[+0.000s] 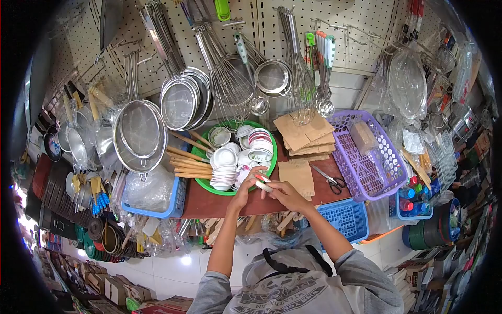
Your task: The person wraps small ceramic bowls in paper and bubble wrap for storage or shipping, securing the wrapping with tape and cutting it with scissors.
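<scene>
In front of the shelf I hold a small white dish with a bit of red on it, seen nearly edge-on. My left hand is closed round its left side. From the right, the fingers of my right hand pinch its edge. Just beyond my left hand stands a green basin heaped with small bowls, including a stack of white bowls and some red-patterned bowls. Close to my right hand lies a sheet of brown paper.
Scissors lie between the paper and a purple basket holding a brown block. More brown paper is piled behind. Strainers and whisks hang low over the basin. Blue baskets stand at the shelf's front.
</scene>
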